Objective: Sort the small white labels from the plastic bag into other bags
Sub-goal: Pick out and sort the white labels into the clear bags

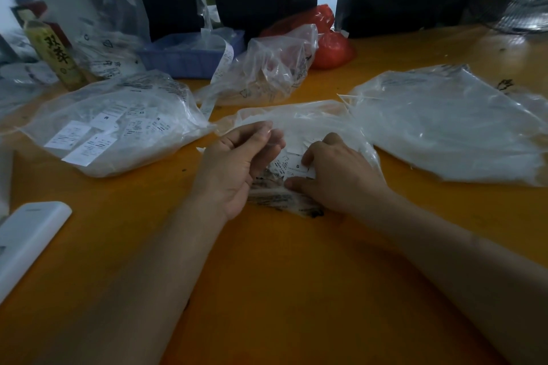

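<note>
head view: single frame, looking down at both hands on orange table (pixel 296 290)
labels: small white slips with black print, one showing "S" (pixel 298 163); loose pile inside centre bag, slightly blurred
centre bag: clear, crumpled plastic with black print (pixel 311 118); flat on table, mouth toward the hands
label position: directly under right fingertips, just right of left palm, between the two hands
right hand: palm down on centre bag (pixel 341 175); fingers curled, forefinger and thumb pinching at the "S" label; contact with label visible, grip not fully resolved
left hand: palm turned inward, fingers loosely curled (pixel 237 163); fingertips pinching film at the bag mouth, holding it up
left bag: clear, holding several white printed labels (pixel 112 127); well left of left hand, apart from it
right bag: clear, mostly flat, contents unreadable (pixel 444 124); right of right hand, near but not touching
far bag: crumpled clear bag (pixel 272 68) beyond the hands, with label strip (pixel 222 65) hanging at its left
behind far bag: blue tray (pixel 189 59), red bag (pixel 329 41)
far left of left hand: yellow-green bottle (pixel 56 56)
near left forearm: white flat device (pixel 26 234) at table edge
</note>
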`<state>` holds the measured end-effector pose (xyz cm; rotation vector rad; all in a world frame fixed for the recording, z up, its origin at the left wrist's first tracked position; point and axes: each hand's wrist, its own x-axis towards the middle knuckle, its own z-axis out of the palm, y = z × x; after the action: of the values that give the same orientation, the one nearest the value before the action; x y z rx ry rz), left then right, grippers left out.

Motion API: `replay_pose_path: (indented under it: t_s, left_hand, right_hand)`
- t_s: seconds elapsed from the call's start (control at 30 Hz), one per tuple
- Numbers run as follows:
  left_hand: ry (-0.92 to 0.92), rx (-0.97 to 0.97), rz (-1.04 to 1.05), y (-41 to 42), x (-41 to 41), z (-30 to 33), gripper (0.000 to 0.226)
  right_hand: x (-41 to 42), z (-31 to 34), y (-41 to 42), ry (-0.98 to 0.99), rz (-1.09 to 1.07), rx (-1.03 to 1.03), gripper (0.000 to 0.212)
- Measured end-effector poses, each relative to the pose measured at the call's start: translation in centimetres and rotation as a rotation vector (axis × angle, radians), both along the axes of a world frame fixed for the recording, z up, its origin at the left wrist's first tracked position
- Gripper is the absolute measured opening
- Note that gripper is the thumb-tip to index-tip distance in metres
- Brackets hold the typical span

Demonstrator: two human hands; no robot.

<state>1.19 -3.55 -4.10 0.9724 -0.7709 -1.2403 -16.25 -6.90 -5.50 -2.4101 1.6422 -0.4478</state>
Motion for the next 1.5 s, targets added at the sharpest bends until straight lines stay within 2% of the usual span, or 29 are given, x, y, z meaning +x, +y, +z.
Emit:
replay_pose_path:
  t_s: [0.1, 0.23, 0.37, 0.5, 0.6, 0.67, 0.8, 0.9, 1.03, 1.07, 1.1, 1.23, 1.3, 1.37, 1.5]
  left_hand:
    - [0.018, -0.003, -0.011, 0.0, 0.0, -0.1, 0.015]
    - [0.011, -0.012, -0.023, -0.1, 0.0, -0.3, 0.017]
    - [0.009, -0.003, -0.036, -0.2, 0.0, -0.4, 0.019]
    - [0.003, -0.010, -0.036, -0.2, 0.0, -0.4, 0.029]
    - [0.004, -0.006, -0.029, -0.2, 0.2, -0.4, 0.030]
    - [0.007, 0.001, -0.022, -0.2, 0.3, -0.5, 0.030]
    - [0.017, 0.022, -0.042, -0.3, 0.1, -0.6, 0.031]
    - [-0.006, 0.030, -0.095, -0.2, -0.2, -0.6, 0.030]
    - [-0.040, 0.032, -0.126, 0.1, -0.4, -0.5, 0.030]
    - [-0.044, 0.029, -0.128, 0.2, -0.4, -0.4, 0.030]
    - [-0.045, 0.027, -0.129, 0.2, -0.4, -0.4, 0.030]
    - [-0.034, 0.028, -0.128, 0.3, -0.4, -0.3, 0.031]
    - [-0.028, 0.032, -0.134, 0.3, -0.4, -0.3, 0.031]
    - [-0.030, 0.037, -0.138, 0.4, -0.4, -0.3, 0.030]
    - [-0.011, 0.045, -0.196, 0.4, -0.2, 0.0, 0.025]
  right_hand:
    - [0.1, 0.1, -0.2, 0.026, -0.023, 0.017, 0.073]
    - [0.2, 0.3, -0.5, 0.020, -0.027, 0.061, 0.069]
    - [0.4, 0.4, -0.6, 0.010, -0.029, 0.074, 0.056]
    - [0.5, 0.3, -0.6, -0.039, -0.025, 0.062, 0.029]
    - [0.0, 0.3, -0.4, -0.171, -0.011, -0.049, 0.022]
    - [-0.5, 0.7, -0.2, -0.333, -0.016, -0.078, 0.023]
    - [-1.4, 1.5, 0.1, -0.675, 0.005, 0.116, 0.014]
    - [-2.0, 1.6, 0.2, -0.791, 0.025, 0.175, 0.019]
    - [-2.8, 1.8, 0.1, -0.892, -0.010, 0.232, 0.059]
    - [-3.1, 2.0, 0.1, -0.915, -0.025, 0.253, 0.064]
    - [-3.4, 2.1, 0.0, -0.944, -0.032, 0.277, 0.061]
    - [-4.2, 2.6, -0.1, -1.048, 0.046, 0.322, 0.019]
    - [-4.4, 2.5, -0.3, -1.076, 0.077, 0.323, 0.009]
    - [-4.4, 2.4, -0.4, -1.059, 0.090, 0.308, 0.015]
    - [-4.1, 2.2, -0.3, -1.018, 0.098, 0.337, 0.043]
